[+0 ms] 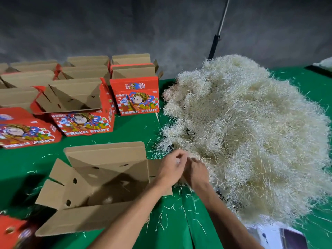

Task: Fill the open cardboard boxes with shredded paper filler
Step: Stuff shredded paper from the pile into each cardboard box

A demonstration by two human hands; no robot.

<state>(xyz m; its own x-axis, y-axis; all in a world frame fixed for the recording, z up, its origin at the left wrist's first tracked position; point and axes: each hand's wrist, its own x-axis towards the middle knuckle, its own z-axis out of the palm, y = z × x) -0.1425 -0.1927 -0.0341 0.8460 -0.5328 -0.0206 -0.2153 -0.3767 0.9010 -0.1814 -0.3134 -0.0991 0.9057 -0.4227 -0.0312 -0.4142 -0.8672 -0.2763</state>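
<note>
Nearest the camera, an open cardboard box (100,186) sits on the green tabletop (136,130) with its brown flaps spread outward; its inside holds almost nothing beyond a small pale wisp near the bottom. Just right of it, the left hand (172,168) and the right hand (197,174) meet at the near edge of the big heap of shredded paper filler (248,141), which covers the right side of the tabletop. The left grip is narrow, its fingers curled on a small tuft of strands; the right grip is buried in the heap, fingers curled into the filler, though how much it holds cannot be told. Loose strands lie scattered on the cloth around the box. Farther back on the left stand rows of red boxes (134,95) with open flaps, each printed with a cartoon figure, a red-and-white check pattern and the words "FRESH FRUIT". Smaller writing above the figure is too blurred to read.
</note>
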